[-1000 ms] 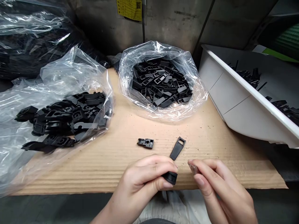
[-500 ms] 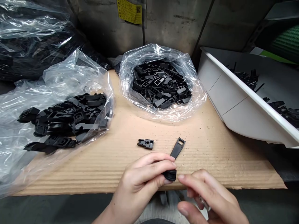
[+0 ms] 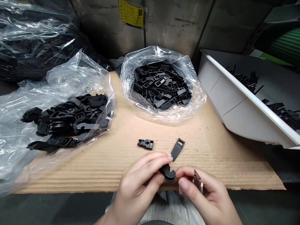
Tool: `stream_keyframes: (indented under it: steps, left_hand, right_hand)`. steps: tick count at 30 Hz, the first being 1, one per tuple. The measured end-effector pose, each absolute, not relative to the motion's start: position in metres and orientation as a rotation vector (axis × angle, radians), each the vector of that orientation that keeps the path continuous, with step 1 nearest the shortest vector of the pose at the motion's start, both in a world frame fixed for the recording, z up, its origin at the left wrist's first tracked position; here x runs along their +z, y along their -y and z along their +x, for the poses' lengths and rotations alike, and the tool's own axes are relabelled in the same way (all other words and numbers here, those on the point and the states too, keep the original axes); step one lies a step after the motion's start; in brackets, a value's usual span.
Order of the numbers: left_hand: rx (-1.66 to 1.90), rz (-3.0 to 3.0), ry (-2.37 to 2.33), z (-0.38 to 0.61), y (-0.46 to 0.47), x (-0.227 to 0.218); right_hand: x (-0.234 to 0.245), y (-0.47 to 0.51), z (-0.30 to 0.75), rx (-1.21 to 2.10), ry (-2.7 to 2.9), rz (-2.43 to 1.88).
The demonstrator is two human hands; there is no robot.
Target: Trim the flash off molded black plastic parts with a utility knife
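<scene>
Between its thumb and fingers my left hand [image 3: 140,181] grips a small black plastic part with a hook-shaped end [image 3: 169,175]. The hook faces right, towards my other hand. My right hand [image 3: 203,193] is closed on a small flat metal blade-like piece [image 3: 198,180], which stands up between its fingers; the rest of that piece is hidden. The right fingertips are close beside the hook. Just beyond the left fingertips lies a flat black tapered strip with a rectangular window [image 3: 177,150]. A second small black hooked part [image 3: 145,144] rests on the cardboard [image 3: 117,168].
At the back stands an open clear bag [image 3: 199,93] of black windowed strips. Another clear bag [image 3: 77,78] spills black hooked parts on the left. A pale bin [image 3: 234,97] with thin black pieces borders the right side. Dark wrapped bags [image 3: 35,40] fill the back left.
The left hand has turned the black part so its hook shows from the side. My right hand has moved in closer, with the metal piece now raised between its fingers.
</scene>
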State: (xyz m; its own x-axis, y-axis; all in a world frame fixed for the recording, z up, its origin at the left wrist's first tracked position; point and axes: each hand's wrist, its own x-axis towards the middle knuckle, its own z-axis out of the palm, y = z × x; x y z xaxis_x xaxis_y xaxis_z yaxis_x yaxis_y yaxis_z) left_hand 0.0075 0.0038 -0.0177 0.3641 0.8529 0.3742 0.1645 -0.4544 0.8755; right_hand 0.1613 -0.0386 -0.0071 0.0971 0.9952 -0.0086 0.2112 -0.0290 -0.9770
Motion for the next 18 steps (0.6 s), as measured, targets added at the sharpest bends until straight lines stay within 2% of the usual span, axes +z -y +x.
stream_keyframes:
  steps: [8,14,18]
  left_hand:
    - [1.162,1.921,-0.805,0.009,-0.004,-0.02]
    - [1.16,1.931,-0.852,0.01,-0.007,-0.016]
    - [1.129,1.929,-0.929,0.01,-0.006,-0.017]
  right_hand:
    - [-0.007,0.034,0.165,1.336,1.082,-1.431]
    - [-0.012,0.039,0.168,1.036,1.205,-1.462]
    - [-0.012,0.044,0.169,0.951,1.344,-1.534]
